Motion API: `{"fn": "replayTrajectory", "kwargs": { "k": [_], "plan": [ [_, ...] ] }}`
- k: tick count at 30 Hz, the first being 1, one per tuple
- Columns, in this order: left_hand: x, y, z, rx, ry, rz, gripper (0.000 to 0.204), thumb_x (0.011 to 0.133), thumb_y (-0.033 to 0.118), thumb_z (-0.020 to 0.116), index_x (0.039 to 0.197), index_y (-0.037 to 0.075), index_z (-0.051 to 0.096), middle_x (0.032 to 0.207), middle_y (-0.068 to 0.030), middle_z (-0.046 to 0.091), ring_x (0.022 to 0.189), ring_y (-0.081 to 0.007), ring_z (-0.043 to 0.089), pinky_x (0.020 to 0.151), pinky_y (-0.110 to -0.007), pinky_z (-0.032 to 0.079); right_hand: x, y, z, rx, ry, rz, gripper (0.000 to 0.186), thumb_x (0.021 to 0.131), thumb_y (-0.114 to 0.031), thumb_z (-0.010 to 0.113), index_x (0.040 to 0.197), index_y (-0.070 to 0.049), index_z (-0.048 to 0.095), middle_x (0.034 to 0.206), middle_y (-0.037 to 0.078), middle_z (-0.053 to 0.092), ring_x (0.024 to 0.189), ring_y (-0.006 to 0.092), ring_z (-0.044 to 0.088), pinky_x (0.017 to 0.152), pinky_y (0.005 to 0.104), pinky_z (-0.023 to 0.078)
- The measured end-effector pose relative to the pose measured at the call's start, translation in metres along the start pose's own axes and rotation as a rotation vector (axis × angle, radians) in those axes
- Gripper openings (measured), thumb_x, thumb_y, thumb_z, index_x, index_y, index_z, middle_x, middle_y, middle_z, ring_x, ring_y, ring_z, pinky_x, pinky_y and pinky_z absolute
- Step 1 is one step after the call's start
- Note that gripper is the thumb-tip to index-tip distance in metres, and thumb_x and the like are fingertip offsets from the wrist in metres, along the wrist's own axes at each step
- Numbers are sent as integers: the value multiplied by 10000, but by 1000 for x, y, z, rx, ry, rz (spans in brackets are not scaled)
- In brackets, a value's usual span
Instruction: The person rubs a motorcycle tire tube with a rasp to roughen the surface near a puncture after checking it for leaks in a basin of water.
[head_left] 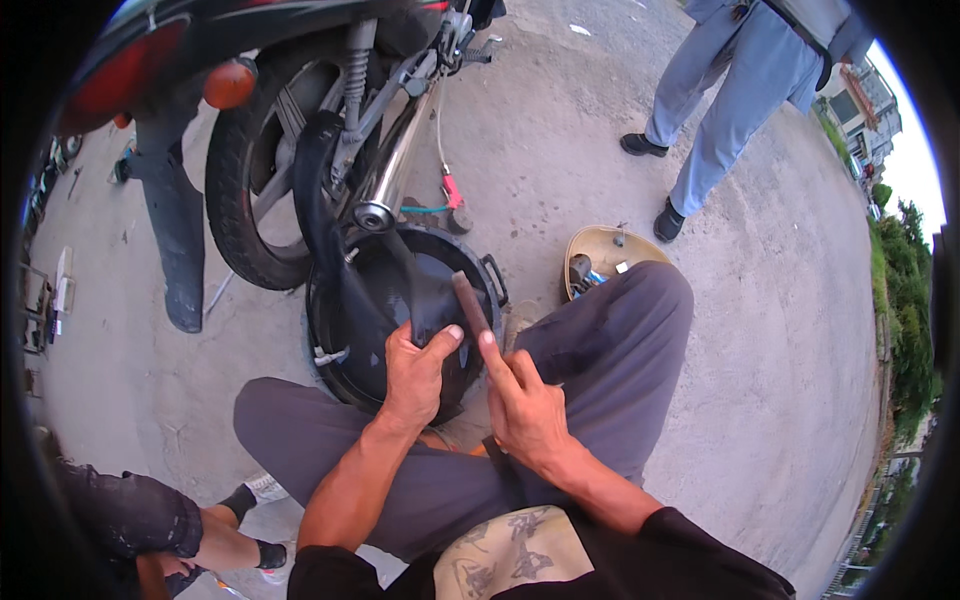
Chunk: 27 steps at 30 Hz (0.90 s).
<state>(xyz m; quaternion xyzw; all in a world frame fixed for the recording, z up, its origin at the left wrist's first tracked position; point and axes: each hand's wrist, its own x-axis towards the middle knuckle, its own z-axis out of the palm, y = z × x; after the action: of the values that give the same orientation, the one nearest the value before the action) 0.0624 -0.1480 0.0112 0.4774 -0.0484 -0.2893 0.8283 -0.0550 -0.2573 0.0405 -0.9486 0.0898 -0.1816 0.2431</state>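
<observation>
My left hand (pixel 412 378) is closed on a black rubber inner tube (pixel 322 190), thumb on top, above a round black basin (pixel 313 335). Up from the basin, the tube loops beside the motorcycle's rear wheel (pixel 240 190). A metal valve stem (pixel 328 356) shows near the basin's left side. In my right hand (pixel 528 415) is a flat brown file (pixel 470 308), the index finger stretched along it. Its tip points up and away from me, close to the tube. My right fingers hide the file's lower end.
The exhaust pipe (pixel 385 195) overhangs the basin's far edge. Beyond it lies a hose with a pink fitting (pixel 453 188). A beige bowl (pixel 590 238) with small parts stands by my right knee. People stand at the far right (pixel 735 90), behind the wheel (pixel 175 220), and at lower left (pixel 150 515).
</observation>
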Motion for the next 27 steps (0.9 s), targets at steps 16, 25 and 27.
{"fn": "replayTrajectory", "kwargs": {
  "k": [16,25,27],
  "plan": [
    [4,10,-6,-81,34,-125,256,865,36,807,1107,-1,731,1033,-45,748,923,-132,695,879,-292,551,13,9,-32,1189,30,562,440,1061,-94,585,1463,15,442,1013,68,637,660,66,499,583,227,420],
    [3,9,-4,60,15,-24,258,897,-14,722,1154,-7,735,1045,-62,756,934,-133,710,868,-291,574,-5,11,-20,456,106,70,572,953,14,658,1501,-41,504,866,142,592,679,251,602,652,342,512],
    [2,8,-4,103,19,3,254,904,-21,705,1156,-6,735,1045,-54,754,935,-125,702,870,-283,565,-10,7,-19,330,52,-21,653,922,26,661,1537,-84,474,839,148,564,649,339,616,589,432,517]
  ]
}}
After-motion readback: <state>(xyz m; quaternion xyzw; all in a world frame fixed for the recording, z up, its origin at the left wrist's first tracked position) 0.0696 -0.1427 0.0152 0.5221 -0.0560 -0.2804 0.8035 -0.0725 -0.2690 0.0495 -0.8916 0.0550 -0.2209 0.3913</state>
